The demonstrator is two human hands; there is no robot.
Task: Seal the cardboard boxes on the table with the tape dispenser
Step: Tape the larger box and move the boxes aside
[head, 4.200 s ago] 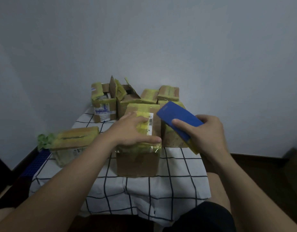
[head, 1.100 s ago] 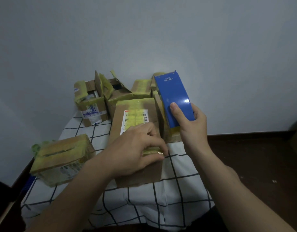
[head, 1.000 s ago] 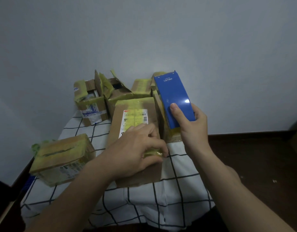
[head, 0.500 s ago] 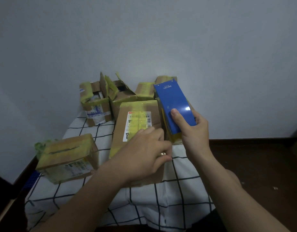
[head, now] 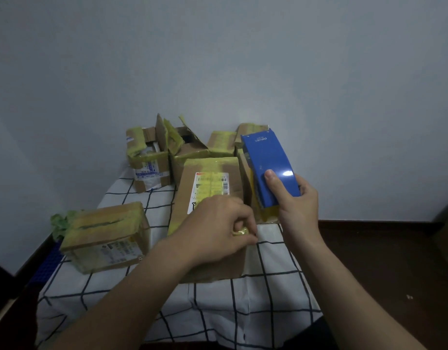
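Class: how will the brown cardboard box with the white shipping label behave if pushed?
The brown cardboard box likely slides, not rolls: flat faces on the checked tablecloth. Probably stiff: yellow tape binds its edges. The left hand pinching its tape should steady it.

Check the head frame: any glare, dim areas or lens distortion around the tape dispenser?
Head view: dim, flat bluish light overall; one bright glare patch on the blue tape dispenser beside the right hand; floor at right dark, little detail; wide-angle stretch toward the frame edges; print on the label of the front box too small to read.
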